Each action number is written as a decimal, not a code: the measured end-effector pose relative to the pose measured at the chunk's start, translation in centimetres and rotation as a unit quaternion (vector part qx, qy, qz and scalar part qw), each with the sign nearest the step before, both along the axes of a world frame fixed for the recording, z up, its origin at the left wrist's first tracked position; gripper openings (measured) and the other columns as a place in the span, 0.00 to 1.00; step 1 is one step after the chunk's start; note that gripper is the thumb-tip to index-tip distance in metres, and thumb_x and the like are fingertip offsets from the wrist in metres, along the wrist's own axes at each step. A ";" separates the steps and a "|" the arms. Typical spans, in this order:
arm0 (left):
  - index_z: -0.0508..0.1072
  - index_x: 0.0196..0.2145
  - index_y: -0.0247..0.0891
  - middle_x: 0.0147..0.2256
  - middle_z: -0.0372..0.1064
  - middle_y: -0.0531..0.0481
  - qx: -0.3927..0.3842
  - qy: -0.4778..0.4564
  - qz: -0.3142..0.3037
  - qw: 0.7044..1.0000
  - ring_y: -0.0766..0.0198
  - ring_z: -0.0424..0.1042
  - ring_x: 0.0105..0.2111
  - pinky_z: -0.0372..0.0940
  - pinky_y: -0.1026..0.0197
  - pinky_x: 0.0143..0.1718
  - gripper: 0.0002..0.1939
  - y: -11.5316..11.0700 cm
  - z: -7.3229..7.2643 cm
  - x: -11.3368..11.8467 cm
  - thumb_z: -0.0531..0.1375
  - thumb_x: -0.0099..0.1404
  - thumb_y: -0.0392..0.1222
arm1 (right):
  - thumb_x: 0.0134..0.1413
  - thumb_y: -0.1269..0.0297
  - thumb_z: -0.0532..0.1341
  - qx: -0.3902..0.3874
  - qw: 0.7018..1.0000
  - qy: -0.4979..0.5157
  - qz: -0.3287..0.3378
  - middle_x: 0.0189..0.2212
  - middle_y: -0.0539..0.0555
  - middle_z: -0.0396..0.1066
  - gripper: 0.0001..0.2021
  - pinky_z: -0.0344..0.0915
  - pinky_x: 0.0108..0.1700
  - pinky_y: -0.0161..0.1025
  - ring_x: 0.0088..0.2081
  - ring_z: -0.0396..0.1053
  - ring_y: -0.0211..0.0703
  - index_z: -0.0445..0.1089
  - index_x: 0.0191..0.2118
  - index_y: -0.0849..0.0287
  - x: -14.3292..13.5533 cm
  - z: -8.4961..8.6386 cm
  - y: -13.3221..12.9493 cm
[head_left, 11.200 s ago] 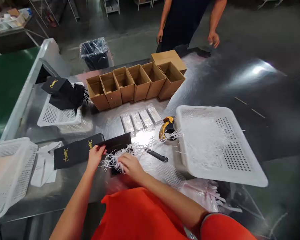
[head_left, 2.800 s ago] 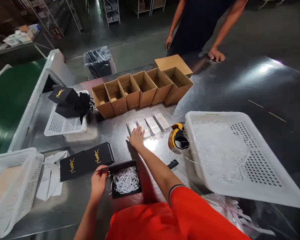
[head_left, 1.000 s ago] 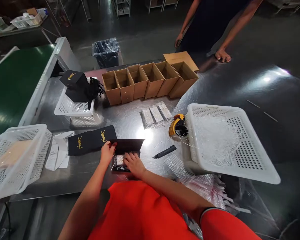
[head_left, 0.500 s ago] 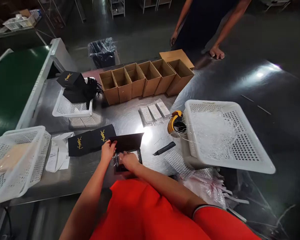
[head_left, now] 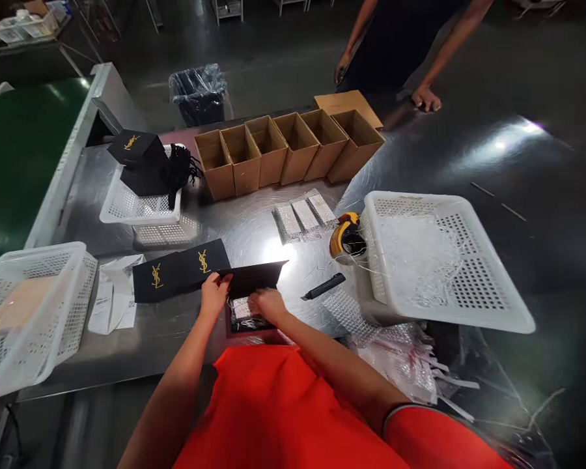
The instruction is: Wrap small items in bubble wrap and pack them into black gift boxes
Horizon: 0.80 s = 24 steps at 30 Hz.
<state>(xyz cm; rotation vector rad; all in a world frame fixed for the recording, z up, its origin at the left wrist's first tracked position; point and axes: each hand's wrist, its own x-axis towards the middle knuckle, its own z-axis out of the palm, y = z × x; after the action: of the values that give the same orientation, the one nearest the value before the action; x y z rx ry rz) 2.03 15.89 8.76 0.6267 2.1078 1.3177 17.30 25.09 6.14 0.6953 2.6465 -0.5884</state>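
Note:
An open black box lies near the table's front edge, its lid tilted up. Inside are a white bubble-wrapped packet and white shredded filler. My left hand pinches the lid's left end between thumb and fingers. Over the right part of the box, my right hand touches the packet's right end; its fingertips are blurred and partly hidden. Two black boxes with gold logos lie just left of the lid. To the right rests a black cutter.
Several open cardboard boxes stand in a row behind three wrapped packets. A tape dispenser sits beside a white basket of filler. More baskets are at left. Across the table, a person's hand rests on it.
My right hand has moved right from the middle of the box, uncovering the white packet and filler. My left hand still holds the lid. The view has shifted slightly.

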 end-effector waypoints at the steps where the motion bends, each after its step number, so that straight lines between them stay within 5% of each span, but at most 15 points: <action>1: 0.67 0.23 0.41 0.20 0.63 0.54 -0.001 0.001 0.000 1.000 0.64 0.66 0.23 0.60 0.63 0.25 0.20 0.0 0.0 0.0 0.60 0.56 0.61 | 0.66 0.65 0.53 0.004 1.000 -0.011 -0.020 0.41 0.64 0.77 0.15 0.66 0.44 0.41 0.43 0.74 0.51 0.76 0.44 0.63 0.2 0.0 0.2; 5: 0.67 0.24 0.41 0.20 0.64 0.54 -0.005 0.008 -0.001 1.000 0.64 0.66 0.23 0.60 0.63 0.25 0.18 0.0 0.1 -0.1 0.60 0.56 0.59 | 0.65 0.66 0.53 0.009 0.999 0.010 -0.043 0.43 0.65 0.76 0.15 0.67 0.44 0.41 0.44 0.73 0.51 0.73 0.50 0.63 -0.4 0.1 -1.0; 9: 0.65 0.22 0.41 0.20 0.64 0.54 -0.011 0.016 0.000 1.000 0.64 0.66 0.22 0.60 0.62 0.25 0.19 0.0 0.3 0.0 0.59 0.57 0.59 | 0.63 0.70 0.54 -0.024 0.981 0.123 0.149 0.47 0.63 0.74 0.13 0.62 0.56 0.46 0.50 0.69 0.50 0.72 0.49 0.64 -1.1 -0.4 -2.8; 11: 0.65 0.22 0.41 0.19 0.63 0.54 -0.013 0.021 0.000 1.000 0.64 0.65 0.21 0.60 0.62 0.25 0.19 -0.1 0.5 0.0 0.59 0.57 0.59 | 0.62 0.71 0.55 -0.024 0.975 0.129 0.181 0.51 0.64 0.72 0.15 0.59 0.60 0.50 0.53 0.68 0.51 0.71 0.51 0.65 -1.4 -1.0 -3.3; 14: 0.69 0.25 0.40 0.22 0.66 0.52 -0.010 0.028 -0.007 1.000 0.64 0.67 0.23 0.62 0.61 0.26 0.17 -0.3 0.6 0.1 0.58 0.58 0.57 | 0.65 0.68 0.54 -0.007 0.985 0.117 0.127 0.59 0.65 0.67 0.17 0.59 0.60 0.53 0.56 0.66 0.55 0.68 0.57 0.64 -2.2 -1.9 -3.8; 18: 0.73 0.29 0.40 0.25 0.69 0.50 -0.004 0.038 -0.031 0.999 0.61 0.70 0.27 0.66 0.60 0.30 0.16 -0.9 1.0 0.4 0.58 0.59 0.56 | 0.66 0.65 0.54 -0.010 0.992 0.105 0.073 0.56 0.66 0.70 0.19 0.61 0.58 0.51 0.56 0.66 0.56 0.67 0.59 0.65 -2.3 -2.3 -3.2; 21: 0.76 0.30 0.40 0.30 0.73 0.47 -0.002 0.056 -0.050 0.997 0.58 0.73 0.33 0.69 0.57 0.37 0.12 -2.0 1.6 0.7 0.58 0.58 0.50 | 0.61 0.69 0.56 -0.060 0.985 0.145 0.066 0.57 0.62 0.70 0.20 0.62 0.58 0.48 0.57 0.66 0.53 0.69 0.58 0.60 1.1 -2.6 -1.1; 24: 0.80 0.39 0.42 0.44 0.76 0.44 0.004 0.080 -0.122 0.989 0.53 0.74 0.47 0.67 0.52 0.51 0.15 -4.6 1.5 1.0 0.58 0.55 0.42 | 0.54 0.73 0.55 -0.097 0.969 0.212 -0.075 0.51 0.60 0.73 0.17 0.63 0.57 0.48 0.54 0.67 0.52 0.74 0.48 0.58 7.3 -3.2 1.3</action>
<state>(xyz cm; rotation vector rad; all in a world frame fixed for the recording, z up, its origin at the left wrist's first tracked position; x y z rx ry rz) 3.01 11.26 10.29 0.9894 2.0712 1.1729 24.58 26.40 2.91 0.7858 2.8750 -1.1364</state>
